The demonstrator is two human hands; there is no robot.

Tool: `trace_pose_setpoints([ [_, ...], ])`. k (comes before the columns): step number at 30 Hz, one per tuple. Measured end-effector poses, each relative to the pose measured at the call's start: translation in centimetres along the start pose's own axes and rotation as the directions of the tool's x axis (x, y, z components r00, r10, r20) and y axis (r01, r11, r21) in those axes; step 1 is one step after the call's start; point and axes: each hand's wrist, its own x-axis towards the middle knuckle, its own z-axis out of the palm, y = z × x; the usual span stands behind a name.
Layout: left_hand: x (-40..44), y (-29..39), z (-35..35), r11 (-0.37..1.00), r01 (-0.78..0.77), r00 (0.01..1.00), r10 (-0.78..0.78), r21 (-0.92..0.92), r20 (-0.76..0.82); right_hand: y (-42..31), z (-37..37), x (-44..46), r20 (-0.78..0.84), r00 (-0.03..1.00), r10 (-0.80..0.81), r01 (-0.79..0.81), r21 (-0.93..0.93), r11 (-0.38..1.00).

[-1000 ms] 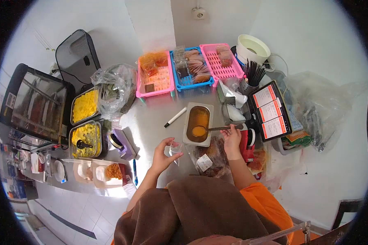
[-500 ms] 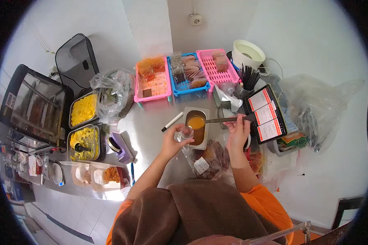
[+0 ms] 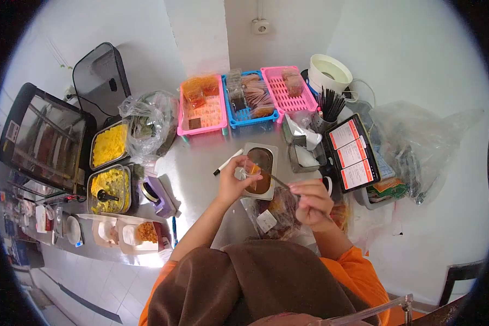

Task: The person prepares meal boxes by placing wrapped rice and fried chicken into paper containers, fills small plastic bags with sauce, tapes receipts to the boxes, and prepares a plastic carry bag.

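Between its fingers and thumb, my left hand (image 3: 235,180) holds a small clear plastic cup (image 3: 250,170) over the left side of a metal container (image 3: 266,157) of brown sauce. A dark-handled ladle (image 3: 280,183) is in the closed fingers of my right hand (image 3: 312,202); its tip is tilted toward the cup, with orange-brown liquid showing there. The bowl of the ladle is partly hidden by the cup and my fingers. A white marker (image 3: 228,162) lies left of the container, and a bagged item with a white label (image 3: 267,221) lies just below it.
Pink (image 3: 202,129) and blue (image 3: 254,123) baskets of packets stand at the back. A tablet (image 3: 353,153) leans at the right by a cup of black straws (image 3: 330,106). Two trays of yellow food (image 3: 110,145), a tape dispenser (image 3: 158,196) and an open food box (image 3: 127,234) are left.
The ladle has risen out of the sauce and tilted to the cup. My right hand has moved down and turned over on the handle. My left hand has shifted slightly up with the cup.
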Motion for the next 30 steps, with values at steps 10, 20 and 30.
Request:
trace_pose_setpoints([
  [10,0.3,0.3,0.1,0.999,-0.024,0.999,0.026,0.032,-0.034,1.7,1.3,-2.3,-0.185,0.966,0.183,-0.172,0.070,0.983],
  [20,0.0,-0.8,-1.5,0.999,0.047,0.997,-0.048,-0.013,-0.064,7.2,3.3,-5.7,-0.518,0.132,0.845,-0.471,0.717,0.514],
  [30,-3.8,-0.3,-6.0,0.992,0.119,0.974,-0.109,0.038,-0.198,5.3,7.6,-13.1,-0.120,0.657,0.745,-0.750,0.002,0.662],
])
